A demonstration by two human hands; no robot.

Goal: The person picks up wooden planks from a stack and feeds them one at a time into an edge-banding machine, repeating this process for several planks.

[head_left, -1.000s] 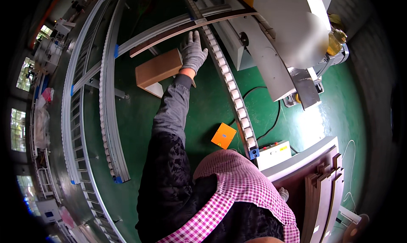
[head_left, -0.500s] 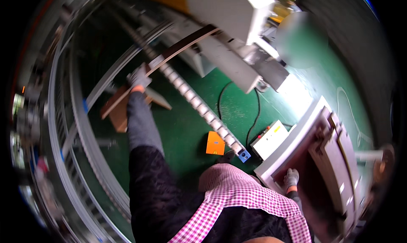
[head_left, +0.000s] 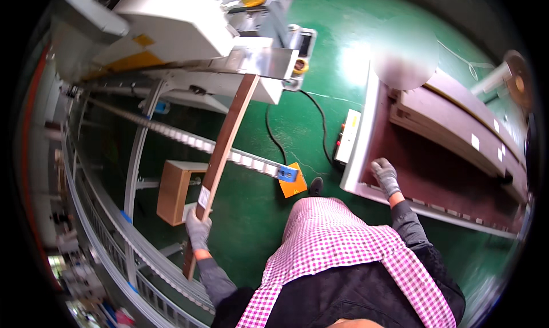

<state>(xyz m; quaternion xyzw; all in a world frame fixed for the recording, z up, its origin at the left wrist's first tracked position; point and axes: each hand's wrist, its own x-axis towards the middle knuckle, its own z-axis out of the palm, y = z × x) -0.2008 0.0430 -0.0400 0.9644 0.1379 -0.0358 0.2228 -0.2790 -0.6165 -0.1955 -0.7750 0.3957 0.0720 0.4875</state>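
A long, narrow brown board (head_left: 230, 134) with a white label slants up from my left side to the metal edge of the machine. My left hand (head_left: 198, 231), in a grey glove, is closed around the board just below the label. The board's lower end sticks out past my wrist. On the right, my right hand (head_left: 385, 175), also gloved, rests by the near left edge of a cart with a brown top (head_left: 420, 162). Its fingers lie loosely forward with nothing visible in them. Stacked brown boards (head_left: 452, 130) with curved-looking edges lie on the cart beyond that hand.
A roller rail (head_left: 251, 160) with a blue end cap passes beneath the board. An orange block (head_left: 293, 182), a white control box (head_left: 347, 136) and a black cable (head_left: 322, 119) are on the green floor. Ahead stands a large white machine (head_left: 177, 28); a brown box-like piece (head_left: 174, 193) is at left.
My view has turned toward the right. My left hand has come nearer my body with the board, which now points more steeply away from me. My right hand stays at the cart.
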